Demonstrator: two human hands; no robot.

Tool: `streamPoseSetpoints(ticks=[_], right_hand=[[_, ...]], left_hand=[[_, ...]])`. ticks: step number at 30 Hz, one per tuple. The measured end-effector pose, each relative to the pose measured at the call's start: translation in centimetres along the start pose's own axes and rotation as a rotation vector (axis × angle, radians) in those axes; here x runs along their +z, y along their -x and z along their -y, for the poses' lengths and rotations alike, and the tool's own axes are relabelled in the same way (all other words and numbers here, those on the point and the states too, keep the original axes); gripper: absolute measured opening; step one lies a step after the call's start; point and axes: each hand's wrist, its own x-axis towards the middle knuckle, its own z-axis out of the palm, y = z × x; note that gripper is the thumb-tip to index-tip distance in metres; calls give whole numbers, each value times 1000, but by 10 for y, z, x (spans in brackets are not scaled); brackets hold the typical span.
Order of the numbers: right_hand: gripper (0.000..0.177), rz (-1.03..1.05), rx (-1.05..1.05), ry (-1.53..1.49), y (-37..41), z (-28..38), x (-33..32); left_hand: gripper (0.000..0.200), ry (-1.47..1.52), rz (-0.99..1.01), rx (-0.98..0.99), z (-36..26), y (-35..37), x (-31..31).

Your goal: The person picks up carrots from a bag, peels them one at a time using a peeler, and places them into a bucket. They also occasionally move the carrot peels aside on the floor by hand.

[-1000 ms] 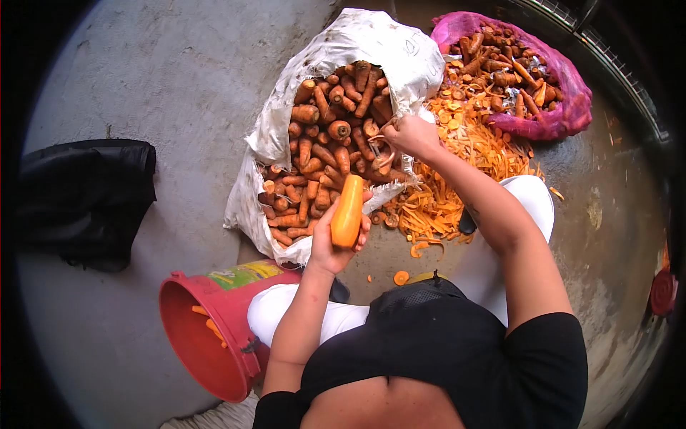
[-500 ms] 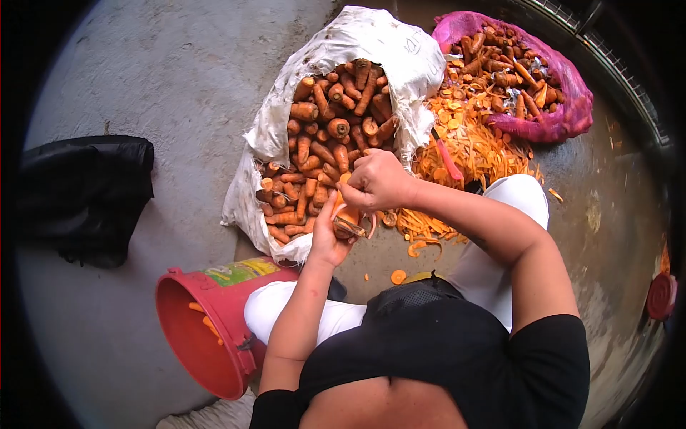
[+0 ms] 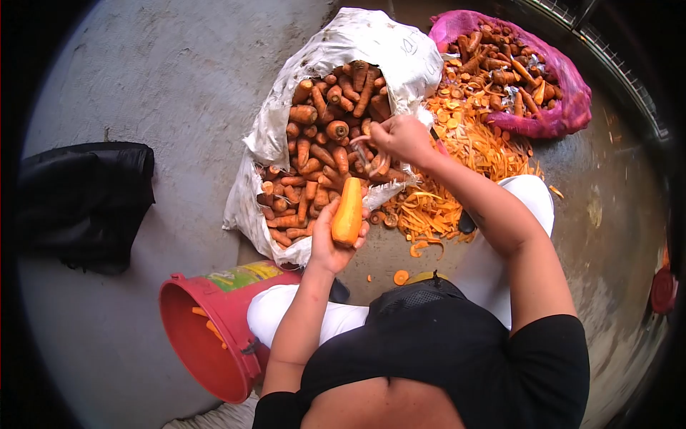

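Observation:
A peeled orange carrot (image 3: 348, 212) rests in my left hand (image 3: 330, 236), its fingers wrapped round the thick end and its narrow end pointing away from me. My right hand (image 3: 404, 141) is closed on a peeler (image 3: 366, 159), blurred by motion, with pale strips of peel about it. It hovers over the mouth of a white sack (image 3: 407, 44) full of unpeeled carrots (image 3: 304, 150). Just beyond my right wrist, a red-handled tool (image 3: 440, 147) shows in part among the peelings (image 3: 468, 154).
A pink mesh sack (image 3: 575, 107) of carrots and cut ends lies at the upper right. By my left knee, a red bucket (image 3: 239, 314) lies tipped on its side with several peeled carrots inside. Black cloth or plastic (image 3: 93, 204) is on the floor at left.
My right hand has moved up and away from the carrot with the peeler. My left hand has turned the carrot, so its smooth peeled side now shows.

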Motion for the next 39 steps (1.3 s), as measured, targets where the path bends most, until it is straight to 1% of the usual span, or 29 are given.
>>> streamPoseSetpoints(ticks=[1, 3, 4, 5, 6, 8, 10, 13, 15, 16, 17, 18, 19, 20, 21, 23, 26, 29, 31, 32, 33, 35, 39], right_hand=[[41, 55, -49, -98, 7, 13, -3], [40, 116, -264, -75, 19, 30, -1], [37, -15, -441, -114, 27, 35, 8], [35, -40, -573, -81, 35, 37, 11], [35, -37, -637, -80, 42, 41, 16], [34, -38, -749, -35, 49, 40, 23], [35, -49, -728, -51, 52, 39, 25], [35, -67, -702, -39, 46, 34, 24], [36, -102, -652, -29, 36, 21, 28], [41, -128, -575, 57, 24, 10, 25], [46, -43, -434, 28, 13, -2, 20], [49, 59, -227, 98, 3, -6, 9], [51, 28, -240, 431, -7, -13, -1], [50, 107, -48, 519, -14, -19, -8], [48, 110, 72, 477, -18, -32, -7], [48, -69, 105, 391, -15, -43, 1], [45, 22, 92, 84, -2, -6, -7], [38, 71, -131, -112, 15, 19, -3], [35, 50, -420, -77, 28, 29, 3], [34, -1, -574, -6, 37, 35, 3], [35, -32, -662, -38, 45, 37, 8], [35, -2, -740, -27, 55, 38, 17], [34, -23, -790, 25, 60, 37, 19]], left_hand=[[39, 7, -22, 13, 0, -1, -6], [39, 19, -66, 38, 2, -2, -18], [38, 18, -162, 63, 2, -3, -15], [38, 16, -259, 85, 3, -6, -11], [38, 13, -357, 105, 5, -7, -9], [36, 20, -322, 81, 6, -5, -13], [32, 6, -249, 62, 6, -5, -13], [34, 82, -413, 78, 10, -6, 5], [37, -43, -174, 51, 9, -3, -13], [39, -106, -55, 37, 8, -1, -15], [39, -112, -39, 27, 9, 0, -16], [40, -118, -22, 17, 9, 3, -9], [40, -124, -5, 7, 9, 4, -5], [49, -56, 55, -14, 8, 5, -3], [49, -81, -3, 4, 8, 6, 2], [50, -128, -120, 45, 6, 9, 10], [46, -55, -113, 66, 2, 6, 11], [46, 64, 39, 22, 3, 0, -16], [43, 42, -2, 72, 5, 0, -23], [41, 30, -22, 95, 6, 0, -24], [40, 24, -114, 88, 7, -1, -23], [37, 7, -297, 69, 8, -4, -17], [34, -16, -289, 50, 10, -4, -6]])
